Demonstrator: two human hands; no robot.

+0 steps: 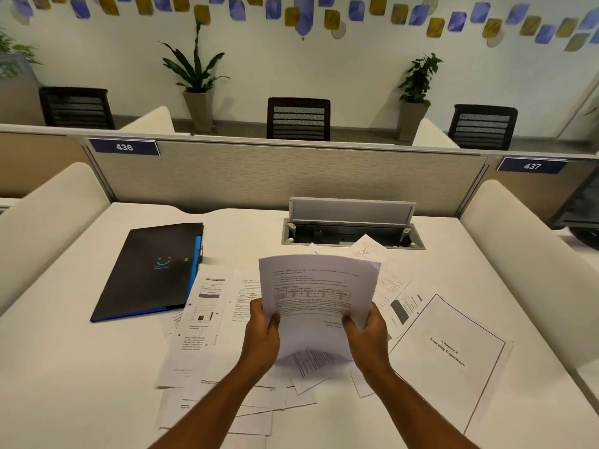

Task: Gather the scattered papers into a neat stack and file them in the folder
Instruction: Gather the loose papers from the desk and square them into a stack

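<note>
while both hands (pixel 262 332) (pixel 368 330) pinch curved thin sheets (pixel 317 296), matte black folder (pixel 149 270) flat.

Bare desk (pixel 64 367) left of scattered papers (pixel 201 322); folder (pixel 146 273), open cable box (pixel 353 234) behind.

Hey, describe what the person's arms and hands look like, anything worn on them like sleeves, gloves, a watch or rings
Both forearms come in bare from the bottom edge, with no sleeves in view. The left hand and right hand wear no gloves, and no watch, bracelet or ring shows on the wrists or visible fingers. No markings show.
</note>
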